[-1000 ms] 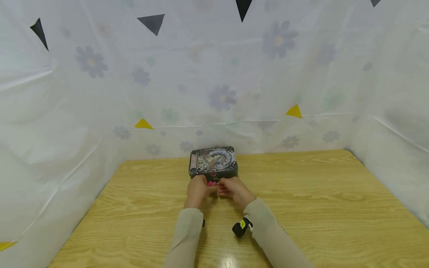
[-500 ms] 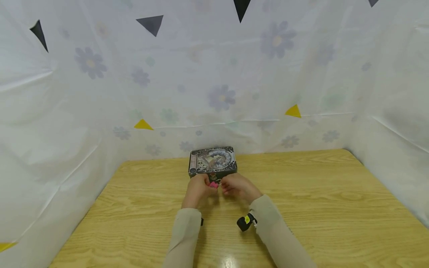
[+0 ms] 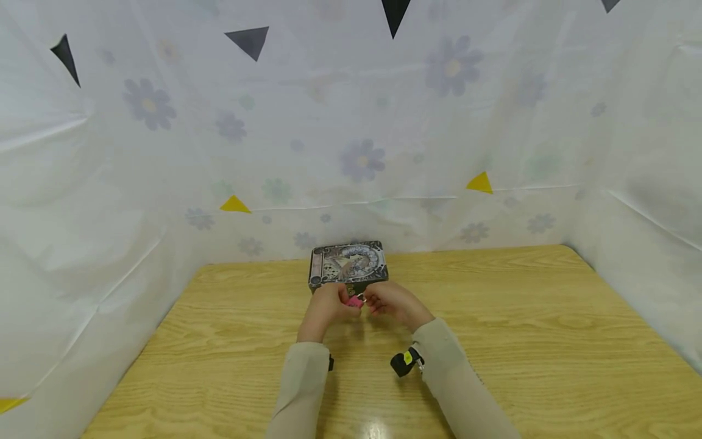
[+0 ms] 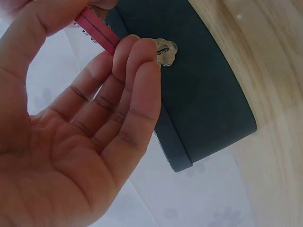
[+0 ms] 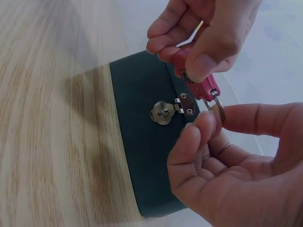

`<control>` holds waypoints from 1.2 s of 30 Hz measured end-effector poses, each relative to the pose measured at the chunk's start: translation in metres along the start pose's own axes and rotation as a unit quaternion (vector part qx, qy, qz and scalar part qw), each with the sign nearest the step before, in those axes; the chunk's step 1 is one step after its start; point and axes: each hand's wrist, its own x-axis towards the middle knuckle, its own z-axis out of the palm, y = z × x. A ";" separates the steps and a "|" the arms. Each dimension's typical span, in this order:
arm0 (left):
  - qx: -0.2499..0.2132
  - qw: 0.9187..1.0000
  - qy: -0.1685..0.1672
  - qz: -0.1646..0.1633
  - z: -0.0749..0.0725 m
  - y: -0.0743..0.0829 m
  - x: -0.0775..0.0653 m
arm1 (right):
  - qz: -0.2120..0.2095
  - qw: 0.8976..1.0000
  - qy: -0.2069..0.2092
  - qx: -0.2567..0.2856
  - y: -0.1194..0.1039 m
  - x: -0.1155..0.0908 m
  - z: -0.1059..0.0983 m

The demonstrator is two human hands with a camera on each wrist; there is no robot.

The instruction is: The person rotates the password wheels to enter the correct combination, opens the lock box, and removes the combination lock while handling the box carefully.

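A small pink combination padlock [image 5: 207,90] hangs between my two hands, in front of a dark tin box. My left hand [image 3: 327,310] pinches the padlock's body between thumb and fingers. The thumb and forefinger of my right hand [image 3: 399,303] pinch its metal shackle [image 5: 219,109]. The box [image 3: 348,262] has a picture on its lid and plain dark green sides [image 4: 208,99]. On its front is a silver flower-shaped clasp [image 5: 162,112] with a loop in the middle; the padlock is apart from it. The lid is down.
The box stands on a wood-grain table [image 3: 521,335] by its back edge. Behind the table hangs a white flowered sheet [image 3: 362,122]. Black wrist straps [image 3: 403,364] sit at the sleeves.
The padlock has moved slightly to the right and tilted in my left hand. My right hand and forearm have shifted a little rightward. The box has stayed in place.
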 end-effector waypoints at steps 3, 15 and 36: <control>-0.003 1.000 -0.010 0.003 -0.001 0.002 0.000 | -0.002 1.000 -0.002 0.000 -0.001 -0.001 0.000; -0.001 0.999 -0.023 0.030 -0.002 0.005 -0.002 | -0.018 1.000 0.001 -0.005 -0.002 -0.002 -0.003; 0.018 1.000 0.002 -0.008 0.006 0.011 0.003 | -0.060 0.998 -0.007 -0.020 0.001 -0.003 -0.014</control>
